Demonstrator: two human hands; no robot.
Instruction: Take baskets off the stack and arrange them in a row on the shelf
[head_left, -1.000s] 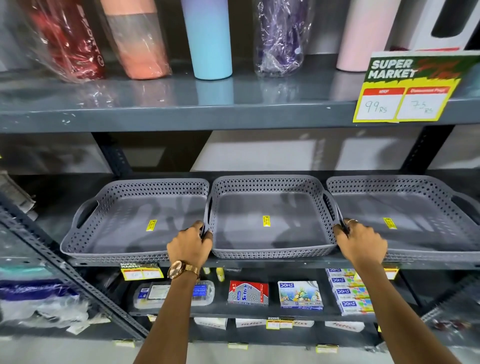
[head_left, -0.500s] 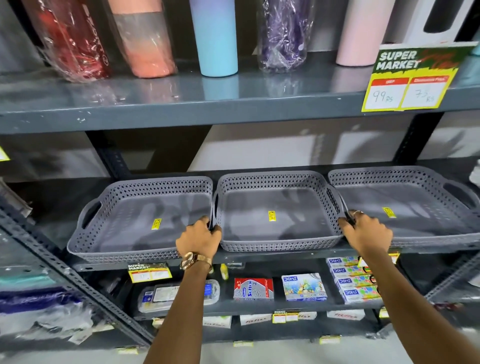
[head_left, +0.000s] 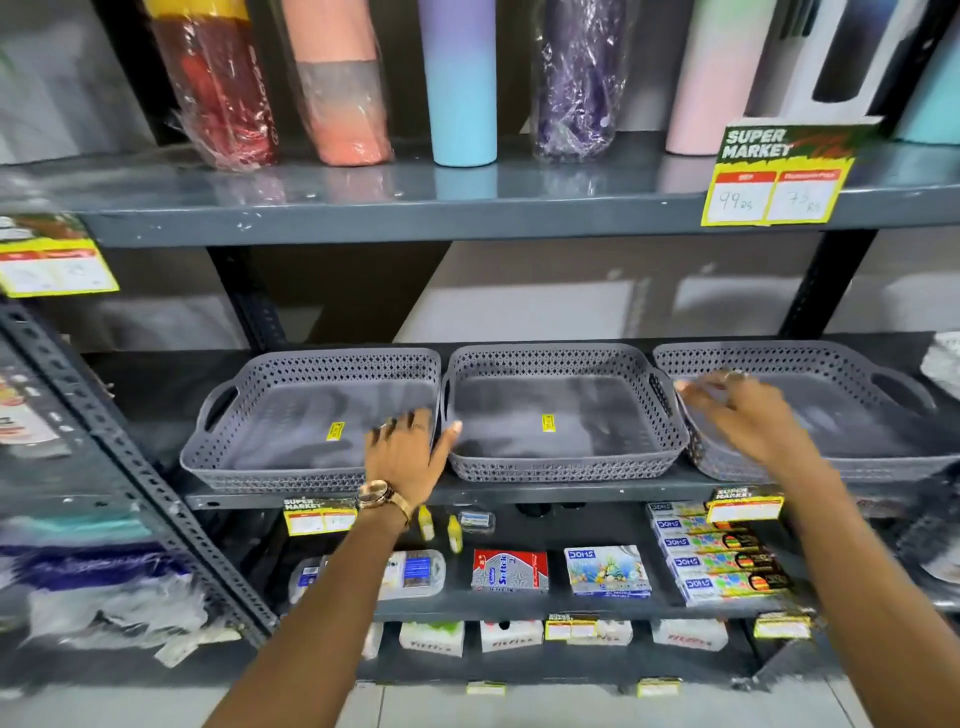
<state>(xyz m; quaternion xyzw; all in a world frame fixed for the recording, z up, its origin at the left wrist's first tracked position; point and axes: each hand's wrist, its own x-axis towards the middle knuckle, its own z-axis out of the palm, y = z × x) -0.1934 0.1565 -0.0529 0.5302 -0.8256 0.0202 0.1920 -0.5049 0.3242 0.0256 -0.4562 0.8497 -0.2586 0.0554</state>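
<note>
Baskets: three grey perforated baskets (head_left: 563, 415) sit side by side in a row on the middle shelf (head_left: 519, 491).
Left hand (head_left: 408, 457): fingers spread wide, holding nothing, over the left basket's near corner.
Right hand (head_left: 748, 410): blurred, fingers open, empty, above the right basket.

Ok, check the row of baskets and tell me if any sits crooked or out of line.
The left basket, middle basket and right basket sit level, side by side on the shelf. Nothing stands out; both the left hand and right hand are open.
</note>
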